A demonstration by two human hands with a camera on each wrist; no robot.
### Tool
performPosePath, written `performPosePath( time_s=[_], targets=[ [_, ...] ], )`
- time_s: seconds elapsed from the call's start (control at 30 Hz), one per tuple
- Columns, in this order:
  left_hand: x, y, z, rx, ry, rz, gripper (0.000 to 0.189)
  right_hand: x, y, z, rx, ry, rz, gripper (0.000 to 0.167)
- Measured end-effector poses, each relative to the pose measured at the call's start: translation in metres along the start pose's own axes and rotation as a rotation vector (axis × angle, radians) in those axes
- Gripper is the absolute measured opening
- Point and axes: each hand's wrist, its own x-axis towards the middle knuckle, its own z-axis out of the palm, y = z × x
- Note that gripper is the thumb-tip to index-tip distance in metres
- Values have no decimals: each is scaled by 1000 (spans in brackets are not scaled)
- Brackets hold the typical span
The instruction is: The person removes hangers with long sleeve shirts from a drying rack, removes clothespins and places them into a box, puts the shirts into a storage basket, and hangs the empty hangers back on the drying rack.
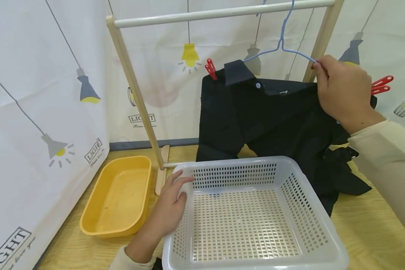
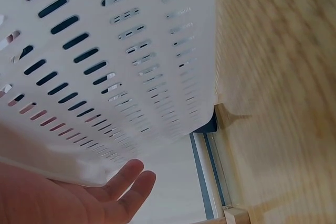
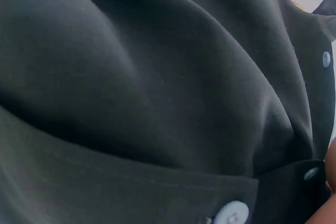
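Observation:
A black buttoned shirt hangs on a light-blue clothes hanger, with red clothespins at its shoulders. My right hand pinches the hanger's right arm between thumb and fingers, in front of the shirt. Close up in the right wrist view, the shirt's dark cloth shows folds and pale buttons, with a bit of my hand at the right edge. Loosely spread, the fingers of my left hand lie at the left rim of a white perforated basket. From the left wrist view, they show beside the basket's slotted wall.
A wooden rack with a white top bar stands behind the basket. Left of it, a yellow plastic tub sits on the wood-grain table. A white lamp-print curtain closes off the back and left.

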Motion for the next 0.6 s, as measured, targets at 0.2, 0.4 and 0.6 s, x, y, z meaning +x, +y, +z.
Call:
performPosePath(
  time_s=[0.2,0.4,0.6],
  targets=[
    [0,-1,-3,6,-1,6,38,2,-1,-5,13,45,29,44],
    [0,-3,-5,15,3,-1,38,-1,-4,-10,59,160,8,46],
    [1,-5,-7,14,19,4,38,-6,-9,-12,70,193,-40,45]
  ],
)
